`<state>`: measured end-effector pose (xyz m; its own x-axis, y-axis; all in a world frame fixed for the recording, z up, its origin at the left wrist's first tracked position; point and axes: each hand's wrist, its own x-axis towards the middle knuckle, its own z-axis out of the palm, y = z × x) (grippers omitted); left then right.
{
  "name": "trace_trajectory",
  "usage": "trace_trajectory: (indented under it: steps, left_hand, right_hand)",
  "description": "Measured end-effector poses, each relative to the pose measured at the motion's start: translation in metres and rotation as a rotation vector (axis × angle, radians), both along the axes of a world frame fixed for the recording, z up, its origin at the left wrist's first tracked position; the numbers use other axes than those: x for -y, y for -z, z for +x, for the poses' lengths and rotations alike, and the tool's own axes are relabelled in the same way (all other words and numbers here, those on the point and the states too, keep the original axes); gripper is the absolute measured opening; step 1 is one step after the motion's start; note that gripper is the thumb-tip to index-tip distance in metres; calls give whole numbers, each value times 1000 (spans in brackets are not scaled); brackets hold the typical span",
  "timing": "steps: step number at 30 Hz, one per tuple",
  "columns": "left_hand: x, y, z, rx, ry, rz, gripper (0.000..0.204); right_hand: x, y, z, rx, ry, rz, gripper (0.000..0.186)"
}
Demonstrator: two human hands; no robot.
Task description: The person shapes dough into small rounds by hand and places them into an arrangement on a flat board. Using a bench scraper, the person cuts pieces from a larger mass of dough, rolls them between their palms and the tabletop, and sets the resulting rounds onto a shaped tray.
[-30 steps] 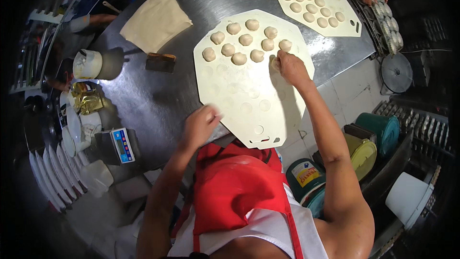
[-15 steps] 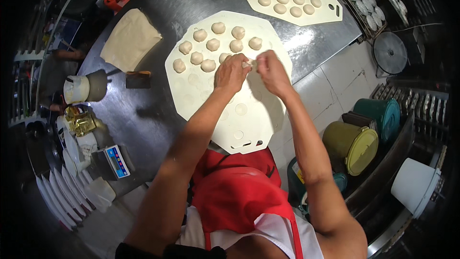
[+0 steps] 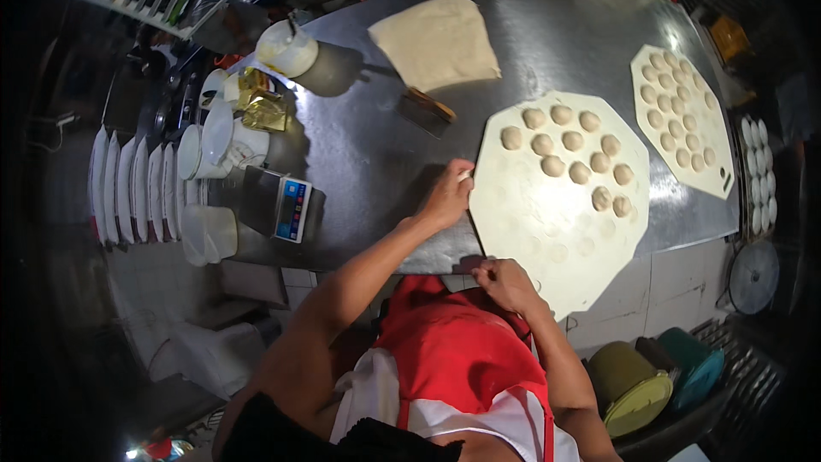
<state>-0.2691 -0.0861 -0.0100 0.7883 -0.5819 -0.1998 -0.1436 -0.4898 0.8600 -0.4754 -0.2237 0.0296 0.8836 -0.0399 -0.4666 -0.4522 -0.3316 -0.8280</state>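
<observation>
My left hand (image 3: 448, 197) is closed at the left edge of a cream, many-sided board (image 3: 513, 205), with a small whitish piece of dough (image 3: 464, 176) showing at its fingertips. My right hand (image 3: 508, 285) is curled in beside the board's near left edge, above the red apron; what its fingers hold, if anything, is hidden. Several round dough balls (image 3: 579, 173) sit in rows over the far and right part of the board. Shallow round marks show on its nearer surface. Beyond my left hand lie a dough scraper (image 3: 428, 112) and a flat sheet of dough (image 3: 440, 41).
A second board (image 3: 717, 178) with dough balls stands at the right of the steel table (image 3: 359, 180). On the left are a digital scale (image 3: 292, 210), a white tub (image 3: 287, 49) and gold foil packets (image 3: 262, 103). Lidded bins (image 3: 637, 398) stand on the floor at right.
The view has swung to the left. Both hands have come away from the dough balls; the left is now at the board's left edge, the right nearer my body.
</observation>
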Motion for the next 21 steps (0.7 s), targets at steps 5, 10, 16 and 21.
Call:
trace_trajectory:
  steps: [5,10,16,21]
  left_hand:
    - [-120,-30,51,-173,-112,98,22]
    - [-227,-5,52,57,-436,7,18]
    - [-249,18,72,-58,-140,11,15]
    - [-226,35,136,106,-242,272,24]
  right_hand:
    - [-42,67,94,8,-591,-289,37]
    - [-91,26,207,331,-182,-132,35]
    - [-53,40,299,469,47,-666,28]
    - [-31,73,330,441,-63,-805,57]
